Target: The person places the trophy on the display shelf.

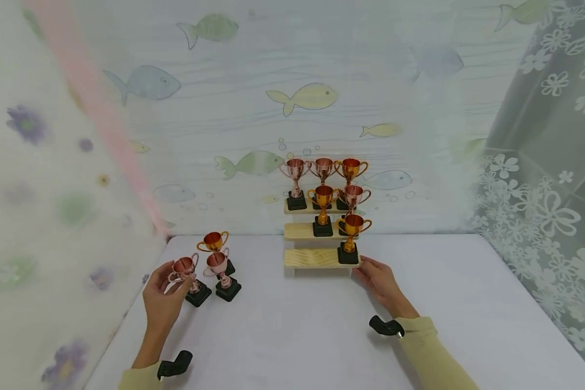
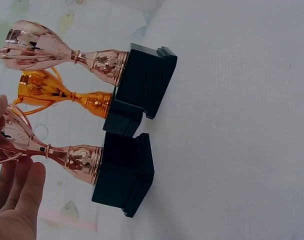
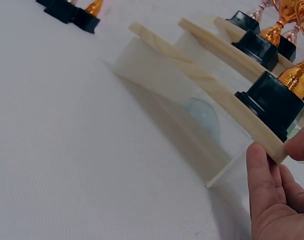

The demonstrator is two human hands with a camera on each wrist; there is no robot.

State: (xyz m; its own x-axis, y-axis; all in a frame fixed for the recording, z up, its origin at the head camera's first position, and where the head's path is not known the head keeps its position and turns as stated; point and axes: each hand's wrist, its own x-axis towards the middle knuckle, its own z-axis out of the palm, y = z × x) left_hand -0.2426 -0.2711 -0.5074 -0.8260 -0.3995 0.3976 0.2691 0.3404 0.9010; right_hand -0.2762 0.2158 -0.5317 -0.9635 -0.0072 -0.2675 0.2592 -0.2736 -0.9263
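My left hand (image 1: 162,295) holds a rose-gold trophy cup (image 1: 184,265) by its bowl and handles, thumb on one side and fingers on the other. Its black base (image 2: 123,172) shows below the hand; whether it touches the table I cannot tell. Close by stand a second rose-gold trophy (image 1: 218,264) and a gold trophy (image 1: 213,241) behind it. At the stepped wooden display stand (image 1: 312,257), my right hand (image 1: 381,281) pinches the right end of the lowest shelf (image 3: 207,82), beside a gold trophy (image 1: 353,225).
On the middle shelf (image 1: 298,231) are a gold trophy (image 1: 323,197) and a rose-gold one (image 1: 354,196), toward the right. The top shelf carries two rose-gold trophies and a gold one (image 1: 351,168). A fish-print curtain (image 1: 302,54) hangs behind the white table (image 1: 283,336).
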